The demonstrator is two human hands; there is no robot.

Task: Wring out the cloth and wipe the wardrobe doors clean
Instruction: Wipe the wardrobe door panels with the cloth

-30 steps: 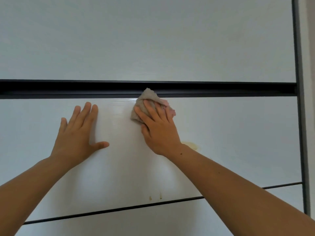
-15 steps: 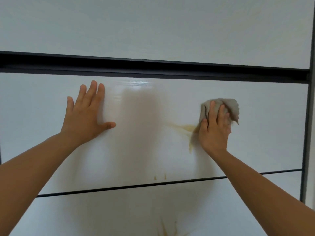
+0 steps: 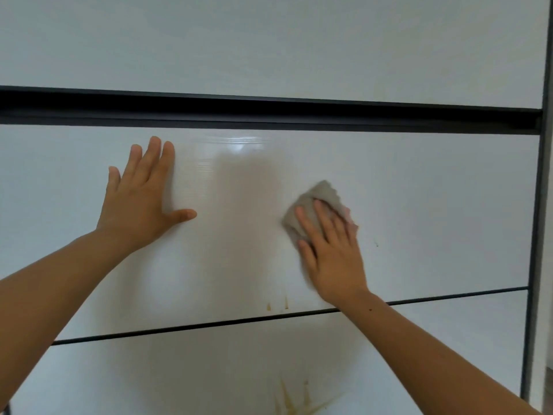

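A white wardrobe door [image 3: 434, 211] fills the view, its middle panel glossy and damp. My right hand [image 3: 332, 253] presses a bunched grey cloth [image 3: 314, 202] flat against that panel with straight fingers; a bit of pink shows at the cloth's right edge. My left hand [image 3: 140, 196] lies flat on the same panel to the left, fingers spread and pointing up. Small brown drip marks [image 3: 276, 305] sit just above the thin dark line below. A larger yellow-brown splash stain [image 3: 296, 402] marks the lower panel at the bottom edge.
A thick black groove [image 3: 269, 112] runs across the door above both hands. A thin dark seam [image 3: 209, 324] splits the middle panel from the lower one. The dark vertical door frame [image 3: 535, 235] stands at the right edge.
My right hand swept the cloth from under the black groove to the right, then back left and down over the yellow smear, which no longer shows. My left hand stayed flat on the panel.
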